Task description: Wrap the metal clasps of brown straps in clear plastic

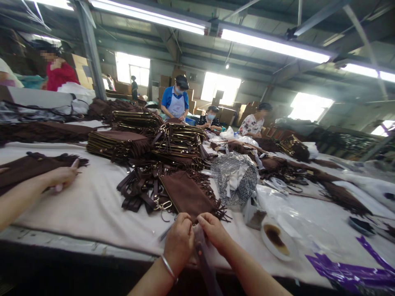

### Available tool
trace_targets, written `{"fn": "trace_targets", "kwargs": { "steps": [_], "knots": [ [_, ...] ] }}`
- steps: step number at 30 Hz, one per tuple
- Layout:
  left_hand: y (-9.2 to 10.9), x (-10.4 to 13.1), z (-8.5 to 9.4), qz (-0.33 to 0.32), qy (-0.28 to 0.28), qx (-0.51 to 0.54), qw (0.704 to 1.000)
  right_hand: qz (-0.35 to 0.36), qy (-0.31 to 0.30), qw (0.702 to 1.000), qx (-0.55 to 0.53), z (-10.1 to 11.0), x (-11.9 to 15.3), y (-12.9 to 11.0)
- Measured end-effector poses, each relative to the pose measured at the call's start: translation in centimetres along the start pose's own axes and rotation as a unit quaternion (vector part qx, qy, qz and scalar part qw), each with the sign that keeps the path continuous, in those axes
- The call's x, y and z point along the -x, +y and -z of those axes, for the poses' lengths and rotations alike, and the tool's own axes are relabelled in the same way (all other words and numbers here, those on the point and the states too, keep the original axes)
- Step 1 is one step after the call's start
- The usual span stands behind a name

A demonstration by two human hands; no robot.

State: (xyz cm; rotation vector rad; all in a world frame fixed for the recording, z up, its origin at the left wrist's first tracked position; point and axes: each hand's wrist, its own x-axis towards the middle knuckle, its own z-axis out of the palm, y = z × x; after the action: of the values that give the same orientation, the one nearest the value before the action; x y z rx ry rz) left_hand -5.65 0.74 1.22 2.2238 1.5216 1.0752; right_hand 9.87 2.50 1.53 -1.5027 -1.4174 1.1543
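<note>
A dark brown fringed pouch (188, 193) lies in front of me, its near corner running to my fingertips. My left hand (179, 236), with a silvery bangle at the wrist, is closed at that corner. Beside it my right hand (214, 230) pinches with thumb and fingers, almost touching the left. A brown strap (203, 257) hangs down from between both hands, blurred, past the table edge. A tiny shiny piece shows between the fingertips, too small to make out. Left of the pouch lies a heap of brown straps (138, 191) with gold clasps (163, 204).
Stacked brown pouches (119, 144) rise behind. To the right are a bubble-wrap bundle (234, 176), a white dish (279, 242) with brown liquid, and purple tape (348, 269). Another person's hand (63, 176) reaches in from the left over a fringed piece (33, 166). Several people work beyond.
</note>
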Motion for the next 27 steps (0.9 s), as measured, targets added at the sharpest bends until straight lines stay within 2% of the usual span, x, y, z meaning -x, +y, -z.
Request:
{"fn": "trace_targets", "kwargs": {
  "steps": [4, 7, 13, 18, 20, 22, 24, 27],
  "knots": [
    [-0.3, -0.8, 0.6, 0.029, -0.032, 0.018, 0.999, -0.030, -0.010, 0.999, 0.007, 0.0, 1.5, 0.1],
    [-0.5, -1.2, 0.3, 0.059, -0.039, 0.037, 0.997, -0.058, -0.028, 0.998, 0.017, -0.3, 2.6, -0.2],
    [-0.6, -1.7, -1.0, 0.151, -0.001, 0.108, 0.983, -0.106, -0.033, 0.993, 0.030, -0.6, 2.5, -1.2],
    [-0.2, -0.2, -0.3, 0.212, 0.020, 0.197, 0.957, -0.145, -0.025, 0.988, -0.040, -0.9, 1.8, -1.0],
    [0.3, 1.1, 0.1, 0.244, 0.010, 0.241, 0.939, -0.163, -0.027, 0.983, -0.075, -1.1, 1.4, -0.9],
    [0.9, 2.4, 0.4, 0.274, -0.025, 0.299, 0.913, -0.179, -0.027, 0.978, -0.107, -1.3, 1.0, -1.0],
    [1.5, 3.3, 0.5, 0.305, -0.081, 0.364, 0.876, -0.193, -0.021, 0.971, -0.136, -1.5, 0.6, -1.3],
    [2.2, 3.5, 0.5, 0.350, -0.171, 0.449, 0.804, -0.204, -0.004, 0.964, -0.168, -1.8, 0.1, -1.8]
  ]
}}
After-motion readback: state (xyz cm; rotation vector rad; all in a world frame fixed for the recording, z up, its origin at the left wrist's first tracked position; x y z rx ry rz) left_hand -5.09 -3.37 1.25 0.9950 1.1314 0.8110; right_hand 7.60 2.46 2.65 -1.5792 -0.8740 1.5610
